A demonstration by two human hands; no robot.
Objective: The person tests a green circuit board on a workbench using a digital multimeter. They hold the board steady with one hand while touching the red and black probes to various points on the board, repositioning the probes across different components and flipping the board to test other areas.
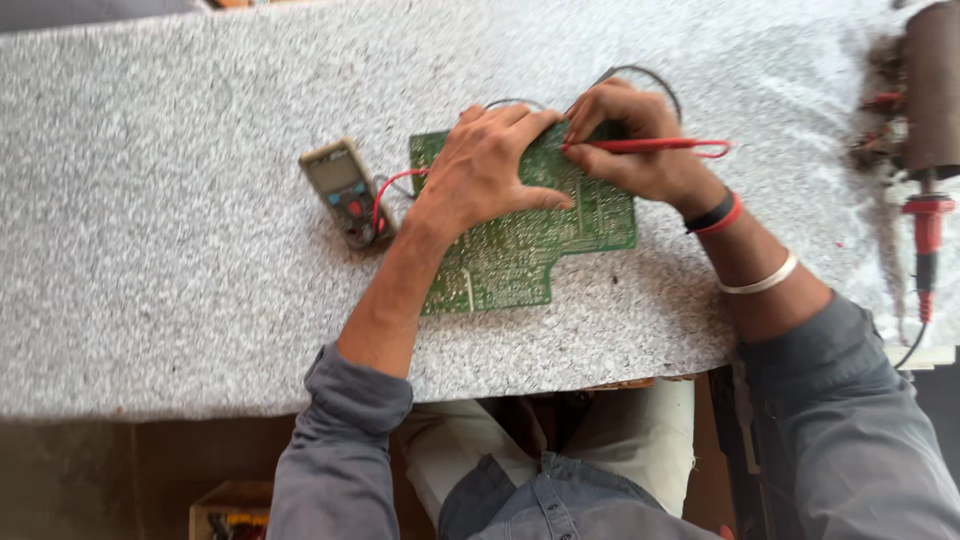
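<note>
From the head view I see my left hand point(490, 165) pressed flat, fingers spread, on the green circuit board point(520, 250) at frame centre. My right hand point(635, 145) pinches a red probe point(650, 146), tip touching the board's upper edge. A multimeter point(345, 190) lies just left.

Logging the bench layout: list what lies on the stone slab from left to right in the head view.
Multimeter → left hand pressing on the green circuit board → right hand holding the red probe → red-handled tool at the right edge.
</note>
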